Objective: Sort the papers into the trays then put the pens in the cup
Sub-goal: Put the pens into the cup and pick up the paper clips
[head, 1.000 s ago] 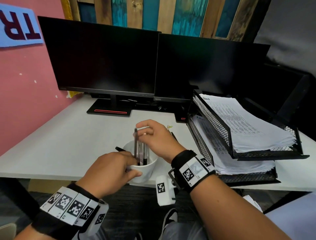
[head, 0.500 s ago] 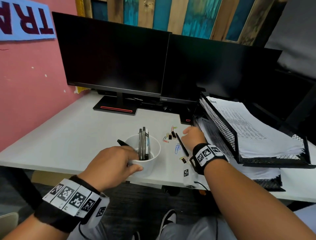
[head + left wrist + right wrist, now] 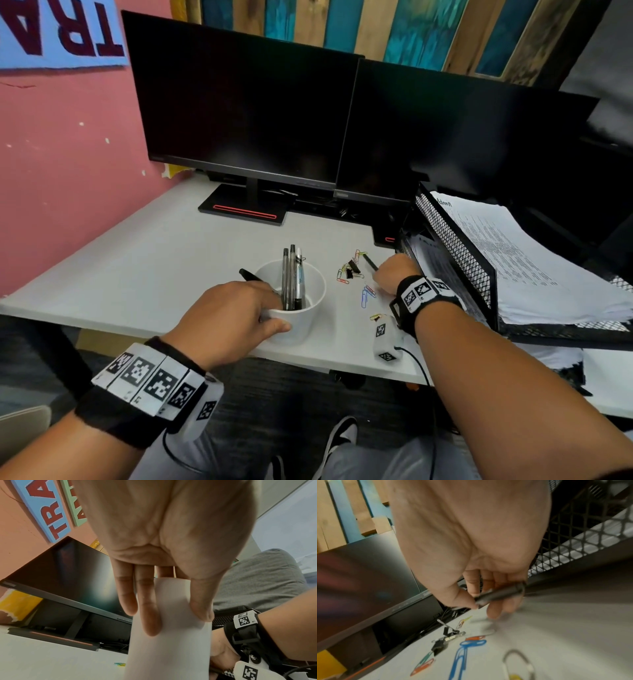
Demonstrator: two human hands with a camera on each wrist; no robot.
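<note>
A white cup point(image 3: 301, 308) stands near the desk's front edge with three pens point(image 3: 292, 277) upright in it. My left hand point(image 3: 233, 318) grips the cup's near side; in the left wrist view its fingers point(image 3: 150, 615) and thumb wrap the cup point(image 3: 171, 635). A black pen point(image 3: 251, 274) lies on the desk just left of and behind the cup. To the right, beside the trays, my right hand point(image 3: 392, 275) pinches another black pen point(image 3: 370, 262); in the right wrist view the pen point(image 3: 500, 595) sits between thumb and fingers, just above the desk. Papers point(image 3: 520, 260) fill both mesh trays point(image 3: 455, 253).
Coloured paper clips and binder clips point(image 3: 351, 272) are scattered on the desk between cup and trays. Two dark monitors point(image 3: 246, 102) stand along the back, their bases point(image 3: 245, 209) on the desk. A pink wall point(image 3: 61, 164) closes the left side.
My right hand left the cup after dropping pens in, moved right to the trays' front and pinched the black pen lying there. The left hand has stayed on the cup.
</note>
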